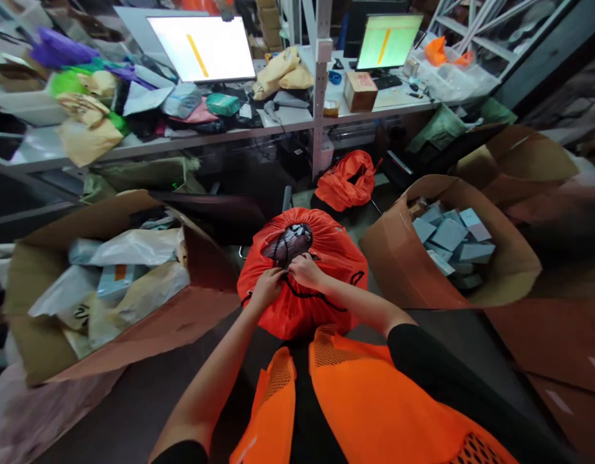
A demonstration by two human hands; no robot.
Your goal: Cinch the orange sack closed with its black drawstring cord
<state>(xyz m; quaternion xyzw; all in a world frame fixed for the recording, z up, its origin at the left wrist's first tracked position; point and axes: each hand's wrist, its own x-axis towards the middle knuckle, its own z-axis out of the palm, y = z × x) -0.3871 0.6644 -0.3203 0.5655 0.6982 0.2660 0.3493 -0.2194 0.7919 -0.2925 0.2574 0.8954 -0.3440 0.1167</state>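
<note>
I see both hands at the orange bag (321,258) mouth: left hand (267,287) and right hand (304,270), each grip pinched closed on the black drawstring (321,298).

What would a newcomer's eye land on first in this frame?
The bright orange drawstring bag at centre, with the left hand and right hand gripping its black cord at the bag's mouth. Open cardboard boxes flank it: mailer pouches on the left, grey-blue cartons on the right.

Viewpoint: head-worn camera, sitting above the person's orange mesh vest (355,386).
Facing: looking forward and down.
Nearness: hovering close over the orange drawstring fabric bag (302,283); grey metal workbench (288,122) lying farther off.
</note>
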